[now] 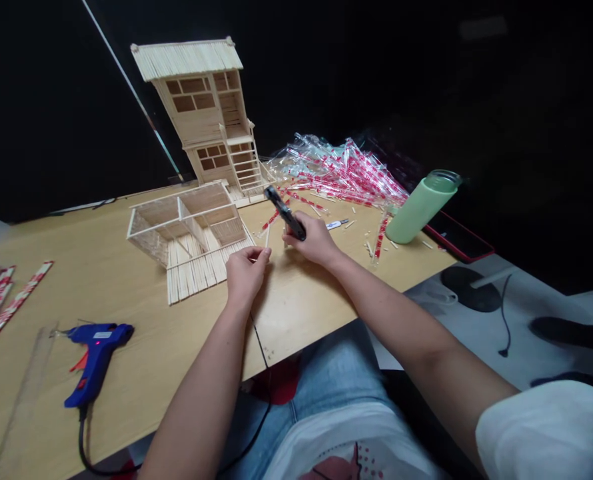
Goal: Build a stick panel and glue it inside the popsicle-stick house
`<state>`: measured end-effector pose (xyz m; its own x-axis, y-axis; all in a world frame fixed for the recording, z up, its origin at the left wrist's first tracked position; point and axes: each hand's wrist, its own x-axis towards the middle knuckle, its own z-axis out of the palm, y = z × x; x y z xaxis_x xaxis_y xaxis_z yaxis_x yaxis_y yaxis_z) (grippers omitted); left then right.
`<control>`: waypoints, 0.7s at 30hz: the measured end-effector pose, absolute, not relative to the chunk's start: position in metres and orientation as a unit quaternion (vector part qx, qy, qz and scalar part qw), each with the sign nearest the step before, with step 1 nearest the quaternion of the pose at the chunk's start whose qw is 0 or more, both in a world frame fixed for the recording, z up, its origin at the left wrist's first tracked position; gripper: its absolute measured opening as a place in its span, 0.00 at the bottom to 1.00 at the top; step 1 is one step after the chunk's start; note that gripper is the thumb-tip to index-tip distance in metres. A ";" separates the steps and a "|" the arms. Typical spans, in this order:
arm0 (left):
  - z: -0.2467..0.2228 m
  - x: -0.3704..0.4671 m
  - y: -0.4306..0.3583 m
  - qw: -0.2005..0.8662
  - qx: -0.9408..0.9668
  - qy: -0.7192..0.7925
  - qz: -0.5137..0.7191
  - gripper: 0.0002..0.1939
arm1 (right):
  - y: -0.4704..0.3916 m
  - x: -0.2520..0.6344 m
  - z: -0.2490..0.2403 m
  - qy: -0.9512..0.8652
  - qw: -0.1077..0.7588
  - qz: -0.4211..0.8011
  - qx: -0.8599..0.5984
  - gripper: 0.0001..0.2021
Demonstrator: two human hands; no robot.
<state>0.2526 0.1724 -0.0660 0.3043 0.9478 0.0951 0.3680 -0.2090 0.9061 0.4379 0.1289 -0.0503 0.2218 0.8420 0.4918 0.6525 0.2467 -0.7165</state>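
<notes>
My left hand (246, 270) is closed, pinching a thin pale wooden stick (268, 235) that points up between thumb and fingertips. My right hand (314, 239), just to the right, is wrapped round a black hand tool (285, 212) with a dark, metallic-looking upper end; its exact kind is unclear. The tool tilts up and left, apart from the stick. Close to my left hand lies a roofless stick-built model section (196, 223) with partitions and a slatted floor (194, 279). Behind it stands a two-storey model house (196, 113) of the same sticks, with a roof and ladder.
A blue glue gun (96, 357) lies front left, its cord running off the table (171, 373). Red-and-white wrappers (346, 170) pile up at the back right. A green bottle (421, 207), a phone (459, 237), a marker (337, 224) and stick scraps lie around the right side.
</notes>
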 end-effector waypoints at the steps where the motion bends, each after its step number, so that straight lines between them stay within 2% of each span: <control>1: -0.065 0.252 0.172 0.405 0.706 0.476 0.333 0.14 | 0.129 0.438 -0.052 -0.623 0.474 0.088 -0.616 0.05; 4: -0.060 0.252 0.168 0.366 0.743 0.486 0.277 0.12 | 0.130 0.437 -0.054 -0.630 0.429 0.074 -0.643 0.05; 7: -0.053 0.252 0.161 0.267 0.784 0.515 0.221 0.13 | 0.131 0.437 -0.054 -0.632 0.406 0.073 -0.656 0.04; 10: -0.047 0.252 0.155 0.174 0.812 0.529 0.175 0.14 | 0.132 0.437 -0.054 -0.631 0.407 0.077 -0.656 0.04; 13: -0.044 0.252 0.151 0.141 0.825 0.525 0.154 0.11 | 0.132 0.439 -0.055 -0.620 0.423 0.088 -0.655 0.05; 17: -0.042 0.251 0.149 0.159 0.829 0.516 0.142 0.07 | 0.132 0.444 -0.050 -0.571 0.500 0.136 -0.637 0.08; 21: -0.040 0.251 0.150 0.210 0.819 0.491 0.211 0.09 | 0.128 0.440 -0.038 -0.469 0.634 0.283 -0.545 0.15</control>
